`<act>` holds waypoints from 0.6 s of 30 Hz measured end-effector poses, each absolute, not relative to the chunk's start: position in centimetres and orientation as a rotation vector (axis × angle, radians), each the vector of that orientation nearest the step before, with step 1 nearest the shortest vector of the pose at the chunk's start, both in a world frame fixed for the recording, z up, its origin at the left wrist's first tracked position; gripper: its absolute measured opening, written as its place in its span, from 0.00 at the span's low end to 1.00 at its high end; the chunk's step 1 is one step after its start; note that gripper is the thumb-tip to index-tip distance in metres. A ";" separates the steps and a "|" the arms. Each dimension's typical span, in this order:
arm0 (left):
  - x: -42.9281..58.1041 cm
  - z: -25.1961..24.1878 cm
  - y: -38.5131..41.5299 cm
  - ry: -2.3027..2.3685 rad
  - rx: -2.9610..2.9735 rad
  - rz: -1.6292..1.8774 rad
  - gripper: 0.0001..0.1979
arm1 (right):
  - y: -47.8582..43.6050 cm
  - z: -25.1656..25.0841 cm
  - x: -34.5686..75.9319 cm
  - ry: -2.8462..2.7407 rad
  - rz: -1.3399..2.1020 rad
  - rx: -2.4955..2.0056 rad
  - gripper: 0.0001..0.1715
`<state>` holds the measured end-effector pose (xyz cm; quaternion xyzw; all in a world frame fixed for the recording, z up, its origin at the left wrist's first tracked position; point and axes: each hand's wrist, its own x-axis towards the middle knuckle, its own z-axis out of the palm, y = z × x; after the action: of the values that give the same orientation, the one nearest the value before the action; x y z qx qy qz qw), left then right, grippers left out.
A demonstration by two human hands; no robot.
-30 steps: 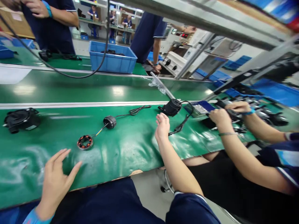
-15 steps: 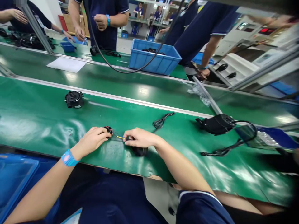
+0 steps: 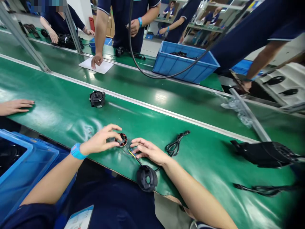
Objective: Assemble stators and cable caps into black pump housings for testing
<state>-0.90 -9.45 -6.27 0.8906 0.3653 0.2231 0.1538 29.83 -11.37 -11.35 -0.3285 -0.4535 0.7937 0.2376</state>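
A small ring-shaped motor stator (image 3: 123,140) with copper-coloured windings sits on the green bench mat. My left hand (image 3: 101,140) is at its left side, fingers spread, with a lower fingertip at its rim. Thin coloured wires (image 3: 132,153) run from the stator into a black cable. Beside these wires is my right hand (image 3: 150,151), its fingers apart and nothing gripped in them. The cable leads to a round black housing (image 3: 147,178) with a hole in its middle, near the bench edge. Behind my right hand lies a coiled black power cord (image 3: 175,145).
A black pump-like part (image 3: 97,99) stands at the back left. To the right are a larger black motor unit (image 3: 267,154) and its cord (image 3: 264,190). Blue crates (image 3: 28,149) stand at lower left. Another person's hand (image 3: 17,106) rests on the mat; co-workers stand across the bench.
Both my hands have loosened their fingers, from the stator and the cable. The black housing now shows below my right hand. A co-worker's hand has come down onto the white paper; the view has shifted.
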 end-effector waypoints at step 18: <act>-2.7 -7.3 9.2 1.656 2.717 0.341 0.18 | -8.9 -7.4 26.5 -2.479 1.094 -0.768 0.08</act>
<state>-2.68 9.23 -7.27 0.8487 0.5173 0.1065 -0.0293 26.46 -8.86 -7.42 -0.2692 -0.8686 0.3833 0.1620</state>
